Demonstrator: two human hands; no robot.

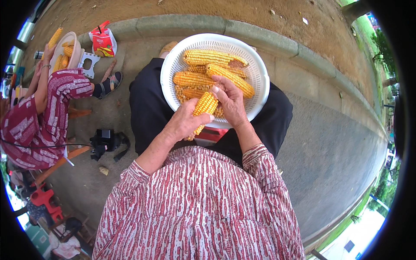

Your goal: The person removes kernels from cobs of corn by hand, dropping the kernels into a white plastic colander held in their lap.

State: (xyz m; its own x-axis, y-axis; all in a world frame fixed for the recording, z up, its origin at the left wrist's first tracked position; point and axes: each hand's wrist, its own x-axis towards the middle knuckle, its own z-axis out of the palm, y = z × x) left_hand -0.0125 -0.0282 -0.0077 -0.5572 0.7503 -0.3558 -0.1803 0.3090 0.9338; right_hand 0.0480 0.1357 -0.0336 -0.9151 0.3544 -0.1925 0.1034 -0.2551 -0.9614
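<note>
My left hand (185,118) is closed around an ear of dried yellow corn (205,104), held slantwise over the near rim of a white plastic basket (166,81). At the ear's upper end is my right hand (233,102), thumb close to the kernels. A reddish bare corn cob (221,85) shows between its thumb and fingers, mostly hidden by the hand. The slotted basket rests on my lap. Several more ears of corn (208,58) lie inside, with loose kernels (218,112) beneath them.
To the left sits another person (42,107), holding corn over a pale basin (75,53). A red and white bag (103,42) stands by the concrete curb (182,24). A black strapped device (105,141) lies on the pavement; a red plastic stool (45,198) is farther back.
</note>
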